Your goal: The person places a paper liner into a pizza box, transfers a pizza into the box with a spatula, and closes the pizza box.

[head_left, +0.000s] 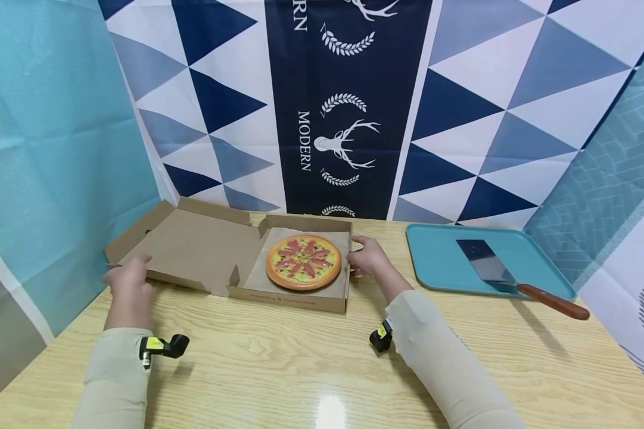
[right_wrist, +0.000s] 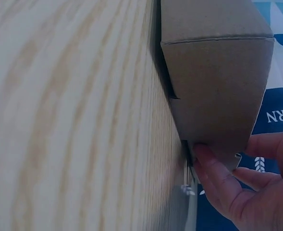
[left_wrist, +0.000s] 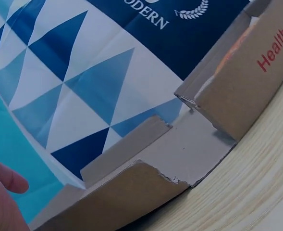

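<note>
So the box (head_left: 295, 280) sits open on the table (head_left: 311, 363), lid (head_left: 193, 250) flopped flat out to the box's left, and the pizza (head_left: 303, 262) lies in the middle of the tray part on a sheet of paper. Looks like a toy pizza, honestly.

Right hand (head_left: 369, 257) is at the box's right wall. The right wrist view shows the fingertips (right_wrist: 206, 159) touching the wall's lower corner, thumb curled near the edge, so it's more of a light pinch on the cardboard than a real grab. Left hand (head_left: 130, 280) is over the lid's outer left edge, fingers relaxed and a bit spread. I can't tell if it's actually touching the flap or just hovering above it; the left wrist view only shows a bit of finger beside the torn-looking flap edge.

Stuff that could go sideways, as I see it:
- With the right hand only nipping one wall, the whole box could skate across the smooth table if the lid gets swung over.
- Lift the lid by one corner and it may twist, and the side flaps could catch outside the walls instead of tucking in.
- A jolt could slide the pizza off centre on that paper.

Off to the box's right there's a teal tray (head_left: 434, 262) with a spatula (head_left: 509, 279) lying on it, well apart from both hands.
</note>
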The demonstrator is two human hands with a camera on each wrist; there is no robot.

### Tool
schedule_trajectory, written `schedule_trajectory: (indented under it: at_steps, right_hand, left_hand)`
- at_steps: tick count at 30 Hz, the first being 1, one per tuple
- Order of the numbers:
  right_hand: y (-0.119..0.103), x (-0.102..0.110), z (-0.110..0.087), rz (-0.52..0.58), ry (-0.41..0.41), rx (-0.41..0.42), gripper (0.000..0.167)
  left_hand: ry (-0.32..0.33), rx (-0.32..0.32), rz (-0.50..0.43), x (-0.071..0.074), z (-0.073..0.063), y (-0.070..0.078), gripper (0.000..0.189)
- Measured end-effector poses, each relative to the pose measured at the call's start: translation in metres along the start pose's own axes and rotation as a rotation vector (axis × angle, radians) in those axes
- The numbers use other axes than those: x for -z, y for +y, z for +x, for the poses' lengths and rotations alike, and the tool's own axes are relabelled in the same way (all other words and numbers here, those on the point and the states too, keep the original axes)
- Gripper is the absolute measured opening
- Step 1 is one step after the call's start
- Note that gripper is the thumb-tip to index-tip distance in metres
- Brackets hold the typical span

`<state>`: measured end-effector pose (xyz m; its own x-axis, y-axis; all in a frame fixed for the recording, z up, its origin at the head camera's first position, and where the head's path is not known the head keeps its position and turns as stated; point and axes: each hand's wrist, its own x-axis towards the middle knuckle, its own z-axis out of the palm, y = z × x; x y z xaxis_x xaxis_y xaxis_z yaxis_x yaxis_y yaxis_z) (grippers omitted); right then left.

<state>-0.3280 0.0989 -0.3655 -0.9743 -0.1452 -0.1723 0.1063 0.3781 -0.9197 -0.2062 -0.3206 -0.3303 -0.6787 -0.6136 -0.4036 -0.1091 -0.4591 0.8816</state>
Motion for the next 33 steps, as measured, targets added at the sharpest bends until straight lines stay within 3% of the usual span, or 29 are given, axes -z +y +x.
schedule_trajectory:
  at_steps: [11, 17, 22, 26, 33]
  right_hand:
    - [-0.003, -0.003, -0.002, 0.018, -0.016, -0.002, 0.067]
    - [-0.002, -0.003, -0.003, 0.023, -0.012, 0.000, 0.067]
    - [-0.002, -0.002, -0.003, 0.016, -0.025, -0.003, 0.066]
    - [-0.003, -0.001, -0.004, 0.009, -0.030, -0.009, 0.066]
    - [-0.003, -0.001, -0.004, -0.004, -0.032, -0.014, 0.065]
  left_hand:
    - [-0.031, 0.152, -0.178, 0.000, 0.006, 0.003, 0.089]
    - [-0.051, 0.187, -0.250, -0.002, 0.001, 0.006, 0.078]
    - [-0.099, 0.155, -0.239, -0.003, -0.001, 0.005, 0.077]
    - [-0.140, 0.083, -0.202, -0.006, -0.005, 0.004, 0.077]
    - [-0.121, -0.005, -0.157, -0.010, -0.012, 0.002, 0.085]
